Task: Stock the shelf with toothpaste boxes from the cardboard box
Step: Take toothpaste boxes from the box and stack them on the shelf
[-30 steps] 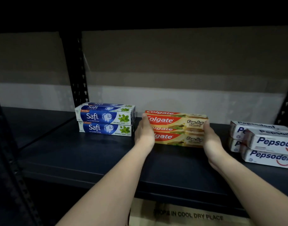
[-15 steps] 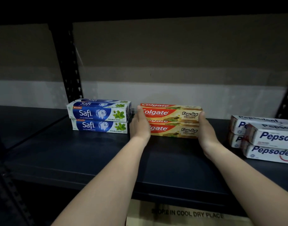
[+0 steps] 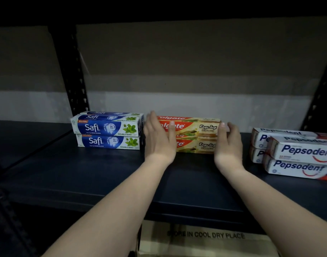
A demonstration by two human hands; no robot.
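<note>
Two red and yellow Colgate boxes [image 3: 196, 134] lie stacked at the middle back of the dark shelf [image 3: 103, 173]. My left hand [image 3: 159, 140] stands at the stack's left end, fingers straight and slightly blurred, thumb across the front of the upper box. At the right end is my right hand [image 3: 228, 143], its thumb on the front face and its fingers along the end. Neither hand lifts the stack. Below the shelf edge shows part of the cardboard box [image 3: 205, 238], printed "STORE IN COOL DRY PLACE".
Blue Safi boxes [image 3: 107, 132] are stacked just left of the Colgate stack. White Pepsodent boxes [image 3: 298, 154] sit in a looser pile at the right. A black perforated upright [image 3: 73, 76] rises behind the Safi boxes. The shelf front is bare.
The Colgate stack has slid back, level with the Safi boxes. My left hand has loosened, its fingers now straight beside the stack's left end. The camera moved closer.
</note>
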